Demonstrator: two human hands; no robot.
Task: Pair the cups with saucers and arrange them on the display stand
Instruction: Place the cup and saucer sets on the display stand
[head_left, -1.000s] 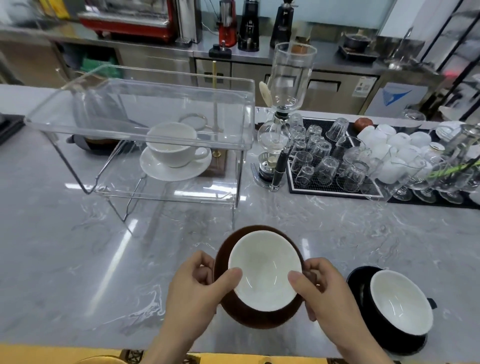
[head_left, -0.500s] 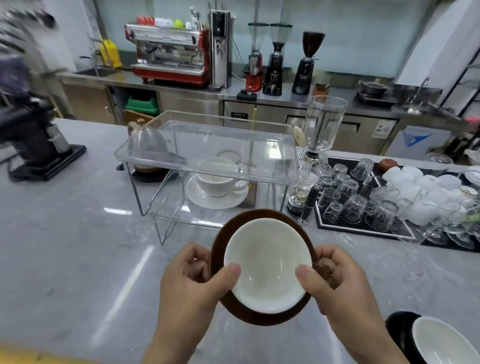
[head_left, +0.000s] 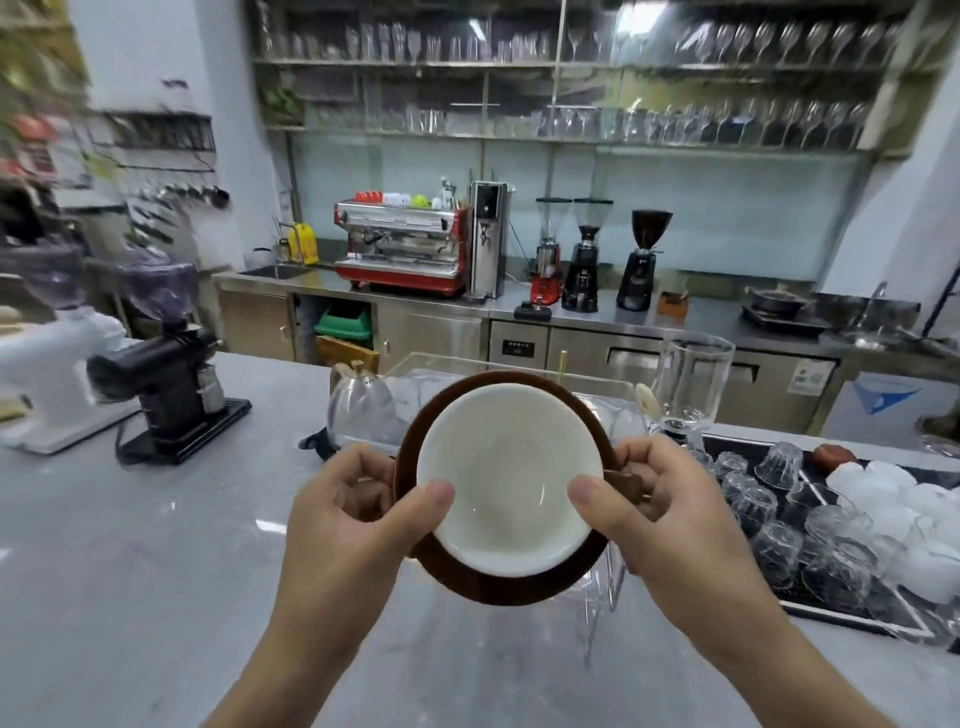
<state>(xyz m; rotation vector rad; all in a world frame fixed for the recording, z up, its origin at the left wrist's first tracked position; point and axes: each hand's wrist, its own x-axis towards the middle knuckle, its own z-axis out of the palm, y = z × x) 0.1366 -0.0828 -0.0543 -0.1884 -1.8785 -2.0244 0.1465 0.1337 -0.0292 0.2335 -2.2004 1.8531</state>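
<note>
Left hand (head_left: 358, 514) and right hand (head_left: 660, 514), each closed on opposite edges of a brown saucer (head_left: 498, 584), thumbs pressing the rim of the cup (head_left: 506, 480) seated on it; cup interior white and empty. The pair is held in the air above the grey marble table (head_left: 130, 545). Directly behind it, the clear display stand (head_left: 608, 400), largely hidden. To the right, a black tray of upturned glasses (head_left: 779, 499). Farthest, a red espresso machine (head_left: 402, 247).
</note>
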